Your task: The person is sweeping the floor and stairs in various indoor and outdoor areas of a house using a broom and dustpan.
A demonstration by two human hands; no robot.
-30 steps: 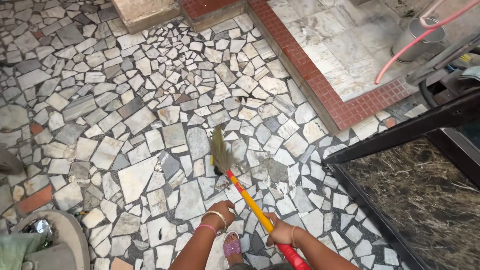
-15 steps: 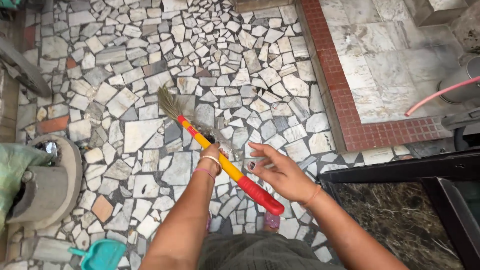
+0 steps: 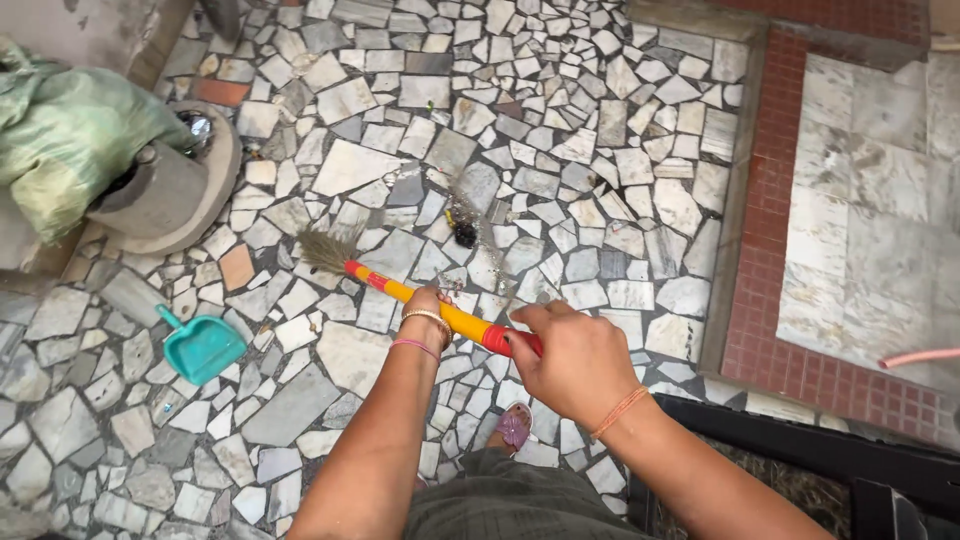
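Nearest the camera, a sandalled foot (image 3: 516,427) stands on the mosaic floor (image 3: 620,150) between the two forearms. Just above it the right hand (image 3: 575,357) is closed round the red end of the broom (image 3: 420,297), its grip wrapped tight on the handle. The left hand (image 3: 428,305), bangles at the wrist, sits further up the yellow part; its fingers are hidden under the handle, so its grip looks closed on the broom, though I cannot tell how firmly. The broom runs up and left, nearly level, with its bristle tip resting low near the floor.

Left of the arms, a teal dustpan (image 3: 203,346) lies flat on the floor, well apart from the bristles. Beyond the broom, a small dark clump of dirt (image 3: 464,234) sits on the tiles with dust scattered near it.

Farther off at the upper left stands a grey round concrete base (image 3: 170,190) with a green sack (image 3: 70,130) slumped over it.

The risk as I judge it: the bristles point away from the dirt, so a sweep from here could miss it or flick dust wide of the dustpan.
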